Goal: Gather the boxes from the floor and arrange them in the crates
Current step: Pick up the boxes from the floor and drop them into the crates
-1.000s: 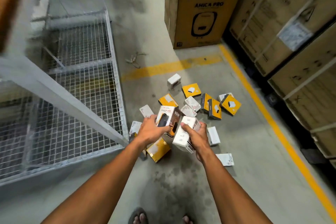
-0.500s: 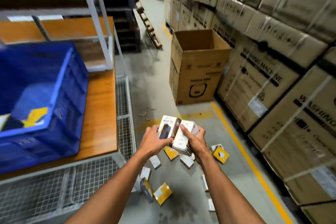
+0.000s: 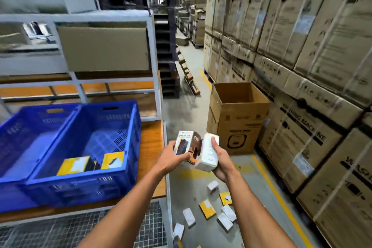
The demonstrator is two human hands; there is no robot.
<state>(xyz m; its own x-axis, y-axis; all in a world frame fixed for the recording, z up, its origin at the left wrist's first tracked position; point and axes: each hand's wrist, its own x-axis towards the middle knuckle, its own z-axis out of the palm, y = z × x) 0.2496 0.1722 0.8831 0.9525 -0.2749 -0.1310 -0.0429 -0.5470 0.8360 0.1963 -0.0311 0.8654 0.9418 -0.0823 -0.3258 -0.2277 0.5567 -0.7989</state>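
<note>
The left hand (image 3: 173,159) grips a printed box (image 3: 186,143) with its fingers curled round the lower part, and the right hand (image 3: 220,164) wraps round a plain white box (image 3: 208,152) from beneath, thumb laid up its face; the two boxes touch and are held together in the air, just past the right edge of the wooden bench (image 3: 150,159). The nearer blue crate (image 3: 84,179) stands on that bench toward its right edge, with yellow boxes (image 3: 90,164) lying along its front wall, and a second blue crate (image 3: 28,125) sits against its left side. The step in hand looks to be carrying this pair over to the crate. It would go best if both hands swing left together, clear the crate's right wall, and set the boxes down flat beside the yellow ones rather than dropping them, so the row stays tidy. More small boxes (image 3: 211,207), white and yellow, lie scattered on the floor below the forearms, so much of the gathering seems left to do. The view is smeared by motion; the white box's print is unreadable, the fingers behind both boxes are hidden, and the left crate's contents cannot be made out.
</note>
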